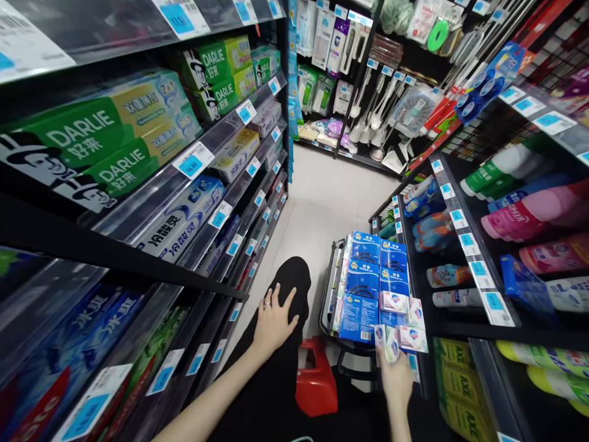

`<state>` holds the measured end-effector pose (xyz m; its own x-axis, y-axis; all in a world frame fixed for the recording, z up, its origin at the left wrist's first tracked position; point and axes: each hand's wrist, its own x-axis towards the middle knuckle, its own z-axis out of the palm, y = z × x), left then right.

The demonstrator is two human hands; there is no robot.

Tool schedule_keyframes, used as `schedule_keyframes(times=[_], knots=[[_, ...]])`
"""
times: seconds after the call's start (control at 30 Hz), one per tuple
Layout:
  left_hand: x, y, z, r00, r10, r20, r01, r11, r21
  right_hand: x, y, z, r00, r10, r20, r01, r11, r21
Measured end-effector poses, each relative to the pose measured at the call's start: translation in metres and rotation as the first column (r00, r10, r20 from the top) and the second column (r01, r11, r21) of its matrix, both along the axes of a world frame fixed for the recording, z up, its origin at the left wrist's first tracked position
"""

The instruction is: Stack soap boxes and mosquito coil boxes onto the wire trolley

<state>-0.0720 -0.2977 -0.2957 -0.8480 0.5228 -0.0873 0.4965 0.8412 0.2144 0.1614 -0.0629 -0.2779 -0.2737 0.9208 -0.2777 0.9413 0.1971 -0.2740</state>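
In a narrow shop aisle, a person in black trousers is sitting or crouching between stocked shelves; the left hand (276, 322), wearing a ring (267, 304), is lying flat with fingers spread over a knee (294, 283), its grip released; the right hand (398, 376) is reaching low over a dark cart (350, 345) and grasping a small white box (391, 345) between thumb and fingers, though whether a second box is sharing that grip is hard to tell; the held box is hovering or resting at the near edge of the load, just beside other white boxes (414, 339), which are lying on top of blue boxes (363, 279) packed in rows; a red plastic object (316, 385) is standing between the person's legs and the cart, its lower part partly hidden.

On the left, green toothpaste boxes (92, 136) marked DARLIE are lying stacked on a shelf; blue-and-white price tags (193, 161) are lining the edges below; on the right, pink bottles (529, 212) are leaning into view above yellow-green packs (464, 387) marked AXE; at the far end of the aisle, beyond the pale floor (317, 178), long-handled brushes (368, 120) are hanging on a dark rack, with a white dustpan (394, 161) sitting near the bottom.
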Motion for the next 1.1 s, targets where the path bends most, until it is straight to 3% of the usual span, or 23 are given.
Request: schedule_keyframes(times=[0.07,0.17,0.33,0.43,0.8,0.97,1.1], knots=[[0.000,0.000,0.000,1.000,0.002,-0.005,-0.002,1.000,-0.002,-0.015,-0.001,-0.012,0.989,0.051,0.139,-0.075,0.981,0.177],[-0.001,0.000,0.000,1.000,0.002,-0.026,-0.003,1.000,-0.007,-0.028,-0.004,-0.026,0.961,0.067,0.267,-0.170,0.908,0.383],[-0.002,0.000,-0.001,0.996,-0.021,-0.087,0.021,1.000,0.002,-0.031,0.000,-0.043,0.922,-0.002,0.387,-0.236,0.790,0.566],[-0.002,0.000,-0.004,0.992,-0.028,-0.121,0.028,1.000,0.004,-0.032,0.003,-0.049,0.915,-0.011,0.404,-0.250,0.771,0.586],[-0.003,0.002,-0.005,0.987,-0.046,-0.155,0.039,0.998,-0.053,-0.034,0.016,-0.065,0.959,0.028,0.283,-0.192,0.797,0.573],[-0.004,0.004,-0.005,0.984,-0.061,-0.170,0.051,0.997,-0.064,-0.032,0.020,-0.071,0.960,0.096,0.264,-0.223,0.833,0.507],[-0.005,0.004,-0.007,0.980,-0.073,-0.187,0.062,0.996,-0.060,-0.034,0.015,-0.061,0.976,0.096,0.196,-0.180,0.859,0.480]])
